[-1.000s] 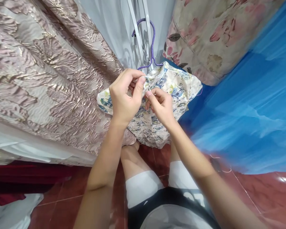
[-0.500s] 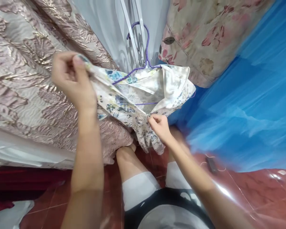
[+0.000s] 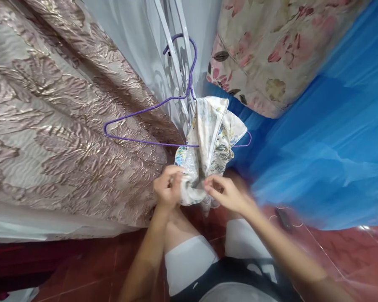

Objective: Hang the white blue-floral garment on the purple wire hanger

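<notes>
A white garment (image 3: 208,134) with a blue and yellow floral print hangs on the right half of a purple hanger (image 3: 138,112). The hanger's left arm is bare, and its hook is up by white metal bars. My left hand (image 3: 167,188) is closed on a bunched part of the garment at its lower left. Beside it, the fingers of my right hand (image 3: 225,192) pinch the garment's edge near the bottom of its opening. Some motion blur covers the fingertips, and the cloth between the hands is folded over.
White metal bars (image 3: 166,31) stand behind the hanger. Pink and gold brocade cloth (image 3: 66,126) fills the left side. Floral cloth (image 3: 255,54) and blue sheer fabric (image 3: 318,159) hang at right. A dark device with a white cord (image 3: 284,220) lies on the red tiled floor (image 3: 343,251).
My left hand has come down and right, drawing the garment's left shoulder off the hanger's left arm. My right hand has moved slightly lower, still at the garment's edge.
</notes>
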Available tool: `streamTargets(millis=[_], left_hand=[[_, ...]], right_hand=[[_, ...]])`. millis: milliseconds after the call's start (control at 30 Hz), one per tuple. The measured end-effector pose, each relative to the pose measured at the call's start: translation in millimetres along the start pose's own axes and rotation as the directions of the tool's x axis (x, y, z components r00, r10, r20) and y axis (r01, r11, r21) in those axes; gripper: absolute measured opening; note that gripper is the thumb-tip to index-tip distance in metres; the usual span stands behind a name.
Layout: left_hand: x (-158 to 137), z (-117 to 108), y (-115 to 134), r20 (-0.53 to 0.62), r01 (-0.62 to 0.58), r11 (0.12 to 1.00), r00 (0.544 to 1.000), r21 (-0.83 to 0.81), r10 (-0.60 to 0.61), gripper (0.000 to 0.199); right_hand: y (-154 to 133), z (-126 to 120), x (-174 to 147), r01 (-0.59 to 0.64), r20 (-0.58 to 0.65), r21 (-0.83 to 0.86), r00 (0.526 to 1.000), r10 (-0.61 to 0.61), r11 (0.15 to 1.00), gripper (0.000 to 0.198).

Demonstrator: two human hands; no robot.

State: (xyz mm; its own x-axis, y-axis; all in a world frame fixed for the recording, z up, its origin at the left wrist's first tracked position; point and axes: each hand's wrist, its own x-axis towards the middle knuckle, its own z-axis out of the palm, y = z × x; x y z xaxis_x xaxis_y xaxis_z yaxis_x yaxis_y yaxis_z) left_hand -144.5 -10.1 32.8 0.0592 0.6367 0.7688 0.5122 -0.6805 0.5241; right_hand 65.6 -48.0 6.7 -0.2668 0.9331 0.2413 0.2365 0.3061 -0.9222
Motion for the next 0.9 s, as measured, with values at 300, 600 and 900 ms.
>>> streamTargets(millis=[300,600,900], left_hand=[[18,43,83,0.043,-0.186,0.926,0.976,-0.329,0.211,0.014],[10,47,101,0.113,-0.127,0.892,0.975,-0.433,0.193,0.015],[-8,45,89,0.131,0.033,0.936,0.991,-0.35,0.014,0.015]], right_hand=[[-41,-64,57,0.212,-0.075,0.055,0.975,-0.208,0.976,0.063],[-50,-88,117,0.175,-0.562,-0.147,0.795,-0.228,0.973,0.017],[-38,-97,100,0.19,-0.768,0.088,0.638,-0.055,0.978,0.023]])
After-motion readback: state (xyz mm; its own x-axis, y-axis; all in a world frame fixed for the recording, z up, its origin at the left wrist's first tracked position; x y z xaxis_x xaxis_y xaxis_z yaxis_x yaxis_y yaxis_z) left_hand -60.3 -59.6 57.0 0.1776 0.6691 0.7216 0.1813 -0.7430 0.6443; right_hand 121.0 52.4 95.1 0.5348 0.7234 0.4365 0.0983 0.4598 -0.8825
